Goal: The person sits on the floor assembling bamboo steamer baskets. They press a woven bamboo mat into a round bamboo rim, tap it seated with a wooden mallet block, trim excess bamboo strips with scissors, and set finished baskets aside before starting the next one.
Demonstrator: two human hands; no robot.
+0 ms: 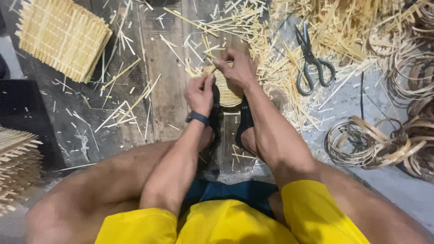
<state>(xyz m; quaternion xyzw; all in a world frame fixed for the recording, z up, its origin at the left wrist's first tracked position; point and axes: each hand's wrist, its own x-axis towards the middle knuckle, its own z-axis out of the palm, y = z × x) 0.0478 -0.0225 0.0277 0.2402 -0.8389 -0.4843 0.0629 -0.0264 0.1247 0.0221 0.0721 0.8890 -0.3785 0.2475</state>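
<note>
Tightly, both hands on woven round

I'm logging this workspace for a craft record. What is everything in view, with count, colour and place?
round woven piece: one, pale straw, centre, held by both hands
scissors: one pair, dark grey, right of the hands, on the offcuts
woven mat: one, pale yellow, top left
stacked mats: one pile, pale tan, left edge
coiled strip hoops: several, tan, right side
loose offcuts: too many to count, straw-coloured, across the top and centre
plank floor: grey-brown, under the work
wristband: one, dark, left wrist
shorts: yellow, bottom
left hand: grip on the piece's left rim
right hand: grip on its top
</note>
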